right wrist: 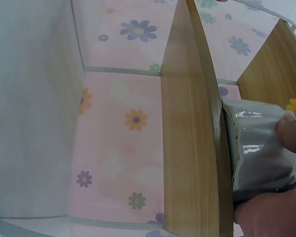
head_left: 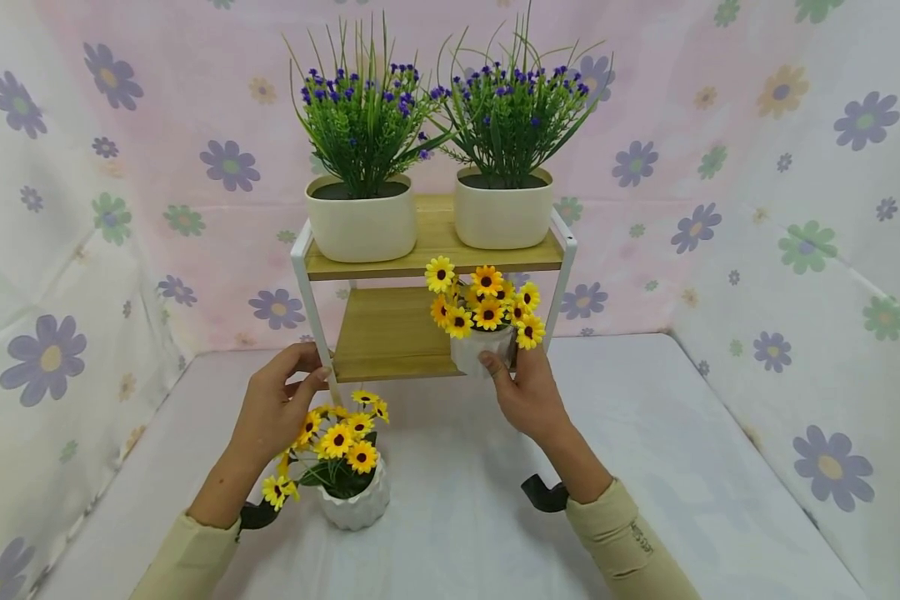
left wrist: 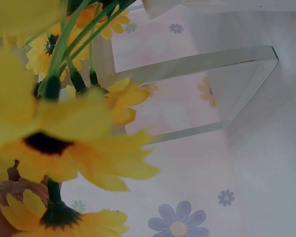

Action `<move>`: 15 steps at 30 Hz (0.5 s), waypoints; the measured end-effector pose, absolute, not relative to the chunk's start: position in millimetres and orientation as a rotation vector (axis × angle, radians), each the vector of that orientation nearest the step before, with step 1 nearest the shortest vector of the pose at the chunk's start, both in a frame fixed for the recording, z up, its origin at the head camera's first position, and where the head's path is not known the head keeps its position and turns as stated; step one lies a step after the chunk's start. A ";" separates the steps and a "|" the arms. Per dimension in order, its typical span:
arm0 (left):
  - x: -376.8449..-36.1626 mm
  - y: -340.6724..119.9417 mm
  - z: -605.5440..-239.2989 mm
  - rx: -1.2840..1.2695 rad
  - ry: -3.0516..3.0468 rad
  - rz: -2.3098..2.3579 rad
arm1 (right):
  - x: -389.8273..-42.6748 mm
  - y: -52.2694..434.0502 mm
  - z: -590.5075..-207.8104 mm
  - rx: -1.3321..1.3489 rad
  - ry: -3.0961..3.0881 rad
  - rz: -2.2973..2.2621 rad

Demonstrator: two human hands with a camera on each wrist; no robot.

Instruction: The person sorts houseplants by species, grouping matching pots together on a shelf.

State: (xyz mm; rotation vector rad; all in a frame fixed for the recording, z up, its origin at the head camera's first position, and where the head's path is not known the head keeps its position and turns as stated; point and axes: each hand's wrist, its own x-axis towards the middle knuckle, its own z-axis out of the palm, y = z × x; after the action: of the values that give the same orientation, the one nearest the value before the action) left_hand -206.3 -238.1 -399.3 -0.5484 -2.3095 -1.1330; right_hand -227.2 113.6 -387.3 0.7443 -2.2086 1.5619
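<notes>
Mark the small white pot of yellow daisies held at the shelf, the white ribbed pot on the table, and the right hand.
small white pot of yellow daisies (head_left: 471, 352), head view, pot wall
white ribbed pot (head_left: 360, 507), head view, front wall
right hand (head_left: 528, 396), head view, back of hand

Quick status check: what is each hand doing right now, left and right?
Left hand: grips the white front leg of the shelf rack, beside the sunflower pot on the table.
Right hand: holds the white sunflower pot at the lower shelf.
</notes>
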 end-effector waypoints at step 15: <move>-206.2 -237.3 -399.1 -0.536 -2.316 -1.112 | -231.0 102.5 -396.0 0.636 -2.192 1.318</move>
State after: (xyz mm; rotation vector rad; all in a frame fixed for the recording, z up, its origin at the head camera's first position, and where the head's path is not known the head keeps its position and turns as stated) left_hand -206.2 -237.3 -399.1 -0.5365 -2.3156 -1.1116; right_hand -231.0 102.5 -396.0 0.6360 -2.1925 1.3180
